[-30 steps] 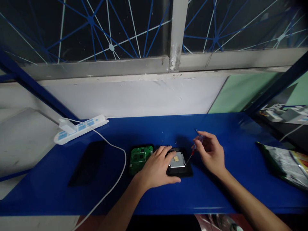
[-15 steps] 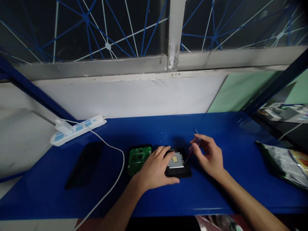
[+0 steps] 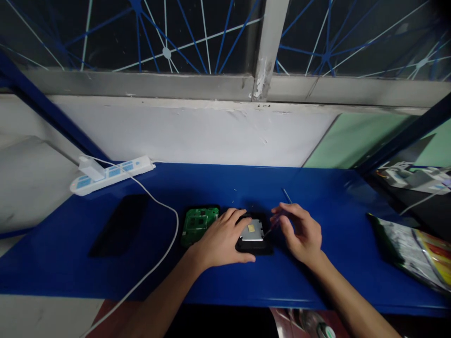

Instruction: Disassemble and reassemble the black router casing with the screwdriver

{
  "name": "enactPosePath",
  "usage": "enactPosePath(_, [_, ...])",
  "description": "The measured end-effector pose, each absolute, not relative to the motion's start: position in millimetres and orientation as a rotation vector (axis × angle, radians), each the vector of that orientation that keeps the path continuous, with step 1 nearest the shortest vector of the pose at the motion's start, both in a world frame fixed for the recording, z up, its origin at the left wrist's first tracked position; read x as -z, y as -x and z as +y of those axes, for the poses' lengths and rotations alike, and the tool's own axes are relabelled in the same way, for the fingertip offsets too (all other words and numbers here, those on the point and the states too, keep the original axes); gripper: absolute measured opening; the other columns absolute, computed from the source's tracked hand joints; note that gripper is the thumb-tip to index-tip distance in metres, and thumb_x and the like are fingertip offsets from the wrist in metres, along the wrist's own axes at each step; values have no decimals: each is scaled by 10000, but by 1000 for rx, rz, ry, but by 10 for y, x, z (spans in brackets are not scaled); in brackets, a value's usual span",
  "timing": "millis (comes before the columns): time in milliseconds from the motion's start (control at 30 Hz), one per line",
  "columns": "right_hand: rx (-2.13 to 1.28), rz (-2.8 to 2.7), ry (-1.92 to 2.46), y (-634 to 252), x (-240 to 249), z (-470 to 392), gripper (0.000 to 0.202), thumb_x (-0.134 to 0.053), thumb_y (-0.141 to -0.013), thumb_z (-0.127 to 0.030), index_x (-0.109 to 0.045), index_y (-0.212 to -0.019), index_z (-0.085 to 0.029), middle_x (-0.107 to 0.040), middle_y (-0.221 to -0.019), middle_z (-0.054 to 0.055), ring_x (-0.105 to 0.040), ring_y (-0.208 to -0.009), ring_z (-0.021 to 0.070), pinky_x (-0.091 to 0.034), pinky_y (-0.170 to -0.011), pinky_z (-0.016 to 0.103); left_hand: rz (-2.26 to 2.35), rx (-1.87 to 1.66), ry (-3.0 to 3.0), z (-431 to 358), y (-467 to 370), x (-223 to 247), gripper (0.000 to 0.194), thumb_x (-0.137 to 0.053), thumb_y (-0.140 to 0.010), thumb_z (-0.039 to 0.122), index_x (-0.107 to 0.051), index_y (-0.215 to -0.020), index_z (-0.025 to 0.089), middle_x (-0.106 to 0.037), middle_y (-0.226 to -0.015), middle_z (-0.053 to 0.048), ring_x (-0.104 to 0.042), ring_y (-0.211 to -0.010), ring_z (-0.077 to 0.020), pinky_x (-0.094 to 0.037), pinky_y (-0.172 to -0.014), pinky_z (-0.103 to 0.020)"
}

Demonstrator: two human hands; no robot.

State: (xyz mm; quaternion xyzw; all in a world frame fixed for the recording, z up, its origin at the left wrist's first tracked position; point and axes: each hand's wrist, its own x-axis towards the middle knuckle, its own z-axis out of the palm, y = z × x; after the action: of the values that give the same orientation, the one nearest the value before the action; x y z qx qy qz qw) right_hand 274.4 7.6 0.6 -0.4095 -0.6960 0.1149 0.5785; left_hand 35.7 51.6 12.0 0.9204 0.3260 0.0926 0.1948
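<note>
My left hand [image 3: 221,239] grips a black plastic casing [image 3: 260,249] on the blue table, fingers over its left part and thumb along its near edge. Inside the casing sits a silver metal plate [image 3: 255,233] with a small yellowish square pad [image 3: 251,228]. Right of it, my right hand [image 3: 301,232] closes around a small screwdriver [image 3: 275,222] with a see-through purplish handle. Its thin shaft slants down to the plate's right edge; exact tip contact is blurred. Left of the casing lies a green circuit board [image 3: 198,225] in a dark shell, partly behind my left hand.
A thin metal rod [image 3: 287,195] lies behind my right hand. A white power strip [image 3: 112,174] with a white cable [image 3: 175,230] lies at the left, near a flat black panel [image 3: 118,227]. A shiny packet [image 3: 410,249] rests at the right. Tiny bits lie behind the casing.
The whole view has shifted slightly. My left hand stays on the casing, and the screwdriver stays in my right hand at the plate's right edge, its handle now turned a little.
</note>
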Motion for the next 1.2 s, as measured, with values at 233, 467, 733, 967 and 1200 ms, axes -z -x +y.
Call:
enactPosePath(233, [-221, -1672, 938, -2705, -35, 66, 512, -620, -895, -51, -565, -1355, -268, -708, -1075, 93, -726, -871, 194, -638, -738, 375, 897, -299, -2595, 519, -370, -146, 824, -792, -734, 594, -490, -1410, 233, -464, -1485, -114, -416, -1366, -352, -425, -1102, -524])
enactPosePath(467, [-100, -1703, 912, -2679, -72, 98, 682, -755, -817, -65, -516, -1411, -300, -659, -928, 40, -669, -775, 191, -588, -671, 373, 883, -325, -2597, 512, -372, -158, 805, -803, -728, 585, -510, -1385, 224, -476, -1470, -110, -438, -1344, -341, -437, -1093, -506])
enactPosePath(733, [-102, -1715, 972, -2673, -143, 46, 431, -488, -996, -191, -531, -1420, -250, -679, -1108, 111, -715, -891, 225, -591, -756, 430, 876, -326, -2602, 520, -367, -140, 808, -791, -742, 589, -495, -1401, 226, -463, -1482, -120, -424, -1360, -351, -437, -1087, -521])
enactPosePath(967, [2, -1679, 1034, -2665, -130, 67, 612, -664, -896, -119, -489, -1455, -297, -695, -945, 42, -703, -778, 192, -592, -725, 388, 899, -294, -2597, 512, -372, -139, 852, -797, -725, 612, -490, -1416, 221, -449, -1502, -116, -408, -1379, -348, -426, -1100, -497])
enactPosePath(1200, [-13, -1740, 1014, -2682, -128, 59, 398, -638, -931, -266, -577, -1323, -292, -639, -945, 67, -665, -783, 217, -591, -673, 412, 892, -296, -2596, 519, -370, -150, 824, -771, -735, 632, -500, -1401, 230, -466, -1485, -121, -429, -1356, -365, -435, -1079, -524])
